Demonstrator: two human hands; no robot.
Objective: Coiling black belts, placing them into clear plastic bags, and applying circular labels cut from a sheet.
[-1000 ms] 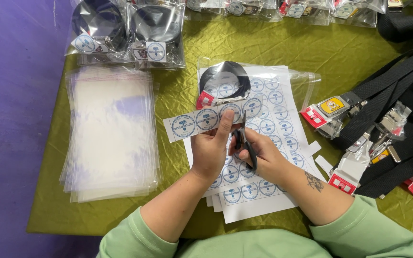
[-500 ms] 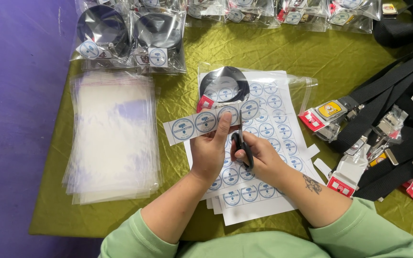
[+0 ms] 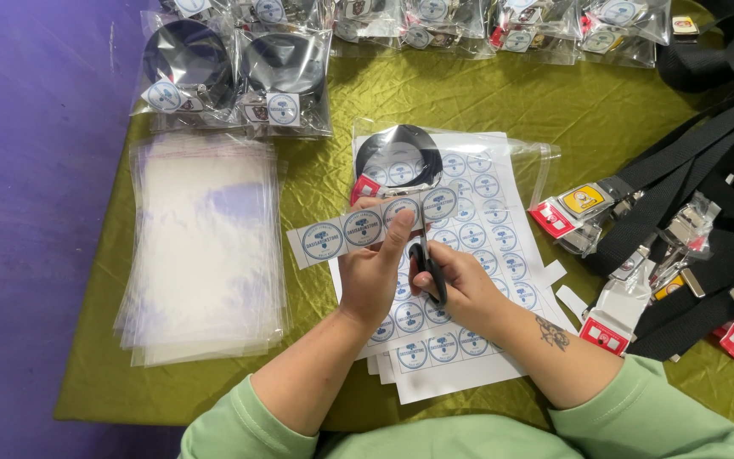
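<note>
Head view: a person seated at a table draped in an olive-green cloth (image 3: 503,102), both hands low at centre.
Sticker strip: a white strip of round blue-and-white stickers (image 3: 367,228), held up off the sheets and jutting left of the fingers.
Left hand: the left hand (image 3: 371,276) pinches the strip, thumb pressed on top near its right end, fingers curled beneath.
Right hand: the right hand (image 3: 460,285) is closed through the handles of black scissors (image 3: 429,268), blades pointing up at the strip just right of the thumb.
Step in hand: it looks like one sticker being snipped off the strip.
Next cut: it calls for the blades to fall in the gap between two circles.
Under the hands: sticker sheets (image 3: 469,340).
Beyond the fingertips: a bagged black coil (image 3: 398,157).
Left of the fingers: a stack of clear bags (image 3: 201,255).
Right of the fingers: black straps (image 3: 707,161).
</note>
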